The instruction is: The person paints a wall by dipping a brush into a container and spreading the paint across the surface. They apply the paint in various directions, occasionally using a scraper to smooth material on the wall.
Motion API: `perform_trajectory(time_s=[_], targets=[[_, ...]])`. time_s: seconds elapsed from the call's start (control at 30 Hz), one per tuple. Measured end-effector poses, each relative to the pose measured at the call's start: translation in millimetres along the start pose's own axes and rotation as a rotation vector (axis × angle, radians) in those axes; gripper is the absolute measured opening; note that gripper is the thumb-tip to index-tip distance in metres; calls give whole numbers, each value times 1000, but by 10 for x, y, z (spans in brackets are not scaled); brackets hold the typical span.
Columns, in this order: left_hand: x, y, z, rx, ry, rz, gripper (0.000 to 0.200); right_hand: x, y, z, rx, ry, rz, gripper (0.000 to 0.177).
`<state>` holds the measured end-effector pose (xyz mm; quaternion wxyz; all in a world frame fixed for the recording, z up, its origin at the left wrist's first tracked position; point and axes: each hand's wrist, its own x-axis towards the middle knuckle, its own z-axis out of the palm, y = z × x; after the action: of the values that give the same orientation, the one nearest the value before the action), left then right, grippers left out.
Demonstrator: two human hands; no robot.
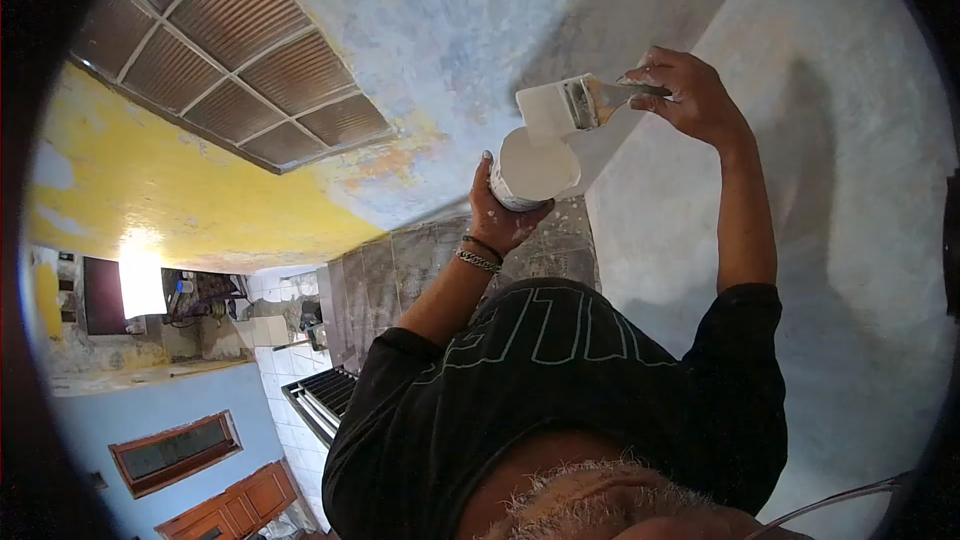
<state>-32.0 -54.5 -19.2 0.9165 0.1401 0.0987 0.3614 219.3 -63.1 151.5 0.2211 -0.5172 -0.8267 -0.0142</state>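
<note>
Head cam: L hand (505,222) clenched round paint tub (532,170) from below. R hand (690,95) pinches brush (560,108) by the handle. Brush lies crosswise, bristles pointing left, right over tub; contact unclear. Wall (850,190) behind.

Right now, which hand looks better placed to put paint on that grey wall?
Probably the right. The right hand holds the paintbrush by its handle, white bristles just above the paint can, with the grey wall close behind. The left hand is wrapped around the can, holding it up.
</note>
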Motion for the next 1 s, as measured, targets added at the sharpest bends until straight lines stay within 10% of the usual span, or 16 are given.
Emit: perform_trajectory(time_s=[0.1, 0.2, 1.0], targets=[[-48, -9, 460, -65, 446, 61, 59, -59, 12, -10, 16, 56, 37, 28], [-13, 36, 21, -55, 62, -16, 59, -142, -10, -13, 51, 124, 58, 26], [51, -6, 64, -120, 55, -128, 55, -159, 261, 487, 47, 190, -102, 27]])
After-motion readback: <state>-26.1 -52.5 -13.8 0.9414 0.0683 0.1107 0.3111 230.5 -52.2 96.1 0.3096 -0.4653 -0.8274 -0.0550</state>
